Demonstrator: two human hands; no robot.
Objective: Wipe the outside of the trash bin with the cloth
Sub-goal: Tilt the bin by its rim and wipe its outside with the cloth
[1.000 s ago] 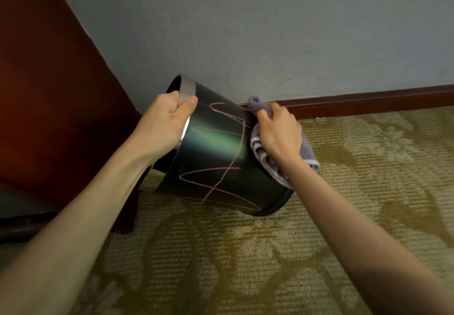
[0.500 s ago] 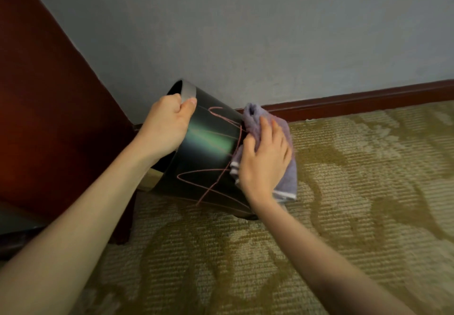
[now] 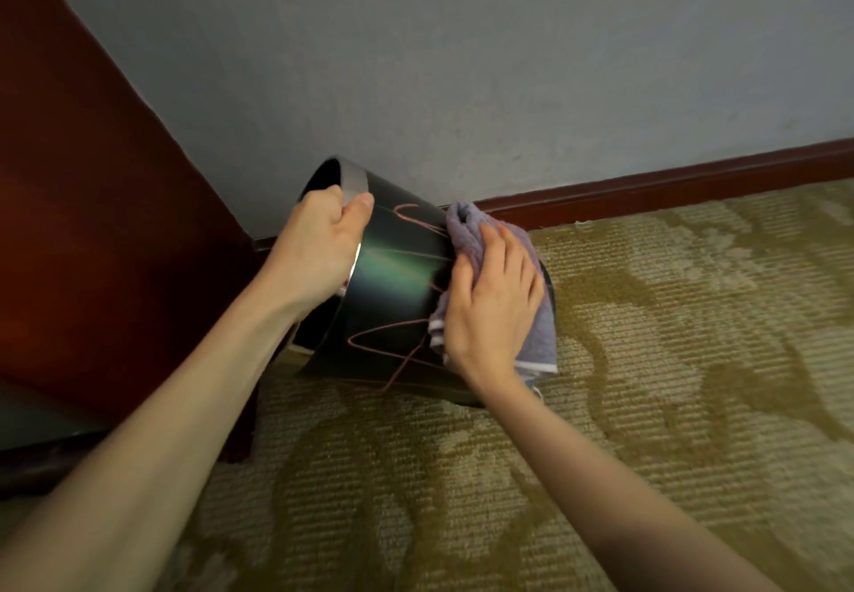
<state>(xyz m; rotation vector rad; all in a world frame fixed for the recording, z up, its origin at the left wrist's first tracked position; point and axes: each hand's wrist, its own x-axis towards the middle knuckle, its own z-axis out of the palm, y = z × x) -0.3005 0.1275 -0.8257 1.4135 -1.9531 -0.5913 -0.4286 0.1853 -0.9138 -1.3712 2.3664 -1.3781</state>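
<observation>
On patterned carpet (image 3: 647, 360) by a grey wall, the tilted trash bin (image 3: 393, 295) is gripped at its rim by the left hand (image 3: 319, 245). The right hand (image 3: 490, 309), fingers flat, presses the cloth (image 3: 538, 337) against its side. Pink scribbles remain, so most wiping seems left.

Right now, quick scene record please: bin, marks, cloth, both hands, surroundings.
bin: glossy black cylindrical trash bin, tilted, mouth toward upper left
marks: pink scribbled lines across its outer side
cloth: lilac-grey terry cloth, against the bin's side near its base
left: left hand grips the grey rim band, thumb outside
right: right hand presses the cloth with flat, spread fingers
floor: olive patterned carpet
backdrop: grey wall, dark red skirting board, red-brown wooden panel at left
</observation>
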